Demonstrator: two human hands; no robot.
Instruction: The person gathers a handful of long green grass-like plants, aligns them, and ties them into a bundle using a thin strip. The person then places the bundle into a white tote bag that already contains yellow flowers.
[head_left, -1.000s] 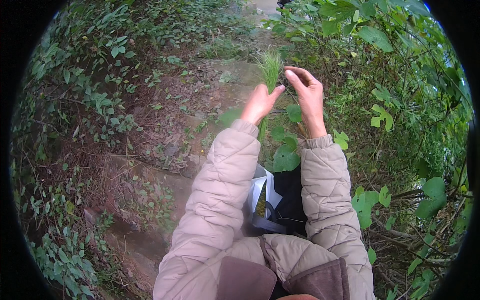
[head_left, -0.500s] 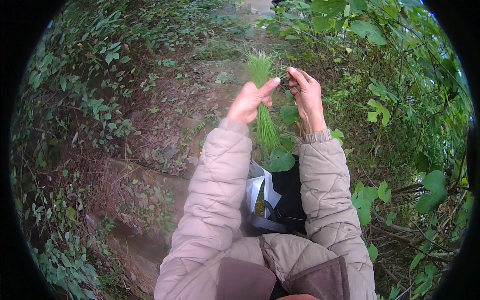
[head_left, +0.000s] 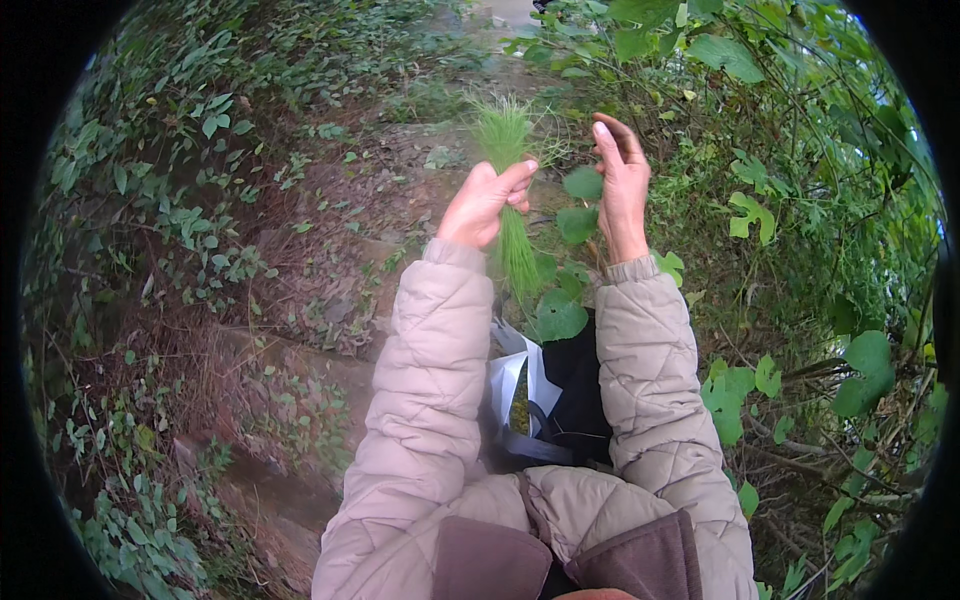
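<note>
Fingers (head_left: 519, 173) of the left hand (head_left: 474, 212) are gripping a grass bundle (head_left: 502, 132) around its middle, thumb lying across it. Bundle is sitting up in front of the person, left of centre, above the ground, tilting slightly: upper ends fanning out wispy, lower ends hanging below the fist. Likely reason for the mid-grip: one hand is securing all the stems while leaving both ends exposed.

Right hand (head_left: 624, 195) is hovering off to the right, not touching the bundle. Thumb and forefinger are standing apart, lightly curled, nothing visible between them; a single thin blade would be too small to tell. Loose strands are straying from the bundle's top toward that side. Both arms are reaching forward, probably keeping the stems in plain sight and out of the surrounding leaves.

Containers: one white bag (head_left: 508, 378), sitting low between the forearms, close to the body, probably for short reach. Its mouth is gaping, with a dark strap (head_left: 540, 415) beside it. Yellow-green stuff (head_left: 519, 412) is showing through the gap; can't tell if it's contents or ground behind. Dark fabric (head_left: 578, 385) is lying just right of the bag; can't tell whether it's clothing or a second bag. Broad leaf (head_left: 561, 314) is overhanging nearby.
</note>
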